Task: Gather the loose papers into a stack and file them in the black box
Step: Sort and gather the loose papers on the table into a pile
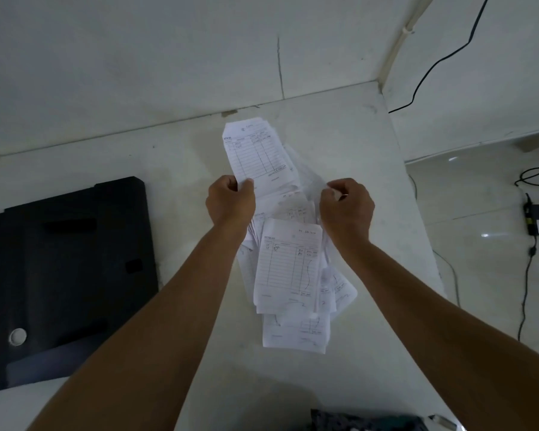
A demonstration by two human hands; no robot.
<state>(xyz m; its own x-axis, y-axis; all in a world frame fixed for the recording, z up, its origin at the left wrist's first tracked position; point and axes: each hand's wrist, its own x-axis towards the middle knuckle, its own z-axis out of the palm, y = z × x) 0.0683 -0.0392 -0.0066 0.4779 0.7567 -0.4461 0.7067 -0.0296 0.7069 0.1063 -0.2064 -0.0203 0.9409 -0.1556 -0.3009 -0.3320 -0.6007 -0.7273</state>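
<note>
**Inspector:** Far left first. What do you record?

**Assistant:** The black box [66, 275] lies flat on the tabletop [181, 169], closed as far as I can judge, well apart from the papers. No sheet is in it or on it.

**Inspector:** The left hand?

**Assistant:** The left hand [231, 200] is raised over the pile, fingers curled and pinching the lower edge of a small held stack [257, 154] of lined slips, which stands up and leans away from the person.

**Inspector:** Centre?

**Assistant:** The loose papers [288, 275] lie fanned and overlapping on the tabletop between the forearms, nearer the person than the held stack.

**Inspector:** Right hand?

**Assistant:** The right hand [347, 206] is curled; it appears to nip a thin sheet at its fingertips, though blur leaves that uncertain.

**Inspector:** Step in hand?

**Assistant:** Gathering, in my judgement; filing not begun. Next, the right hand's sheet should join the held stack, edges squared, before more are lifted.
</note>
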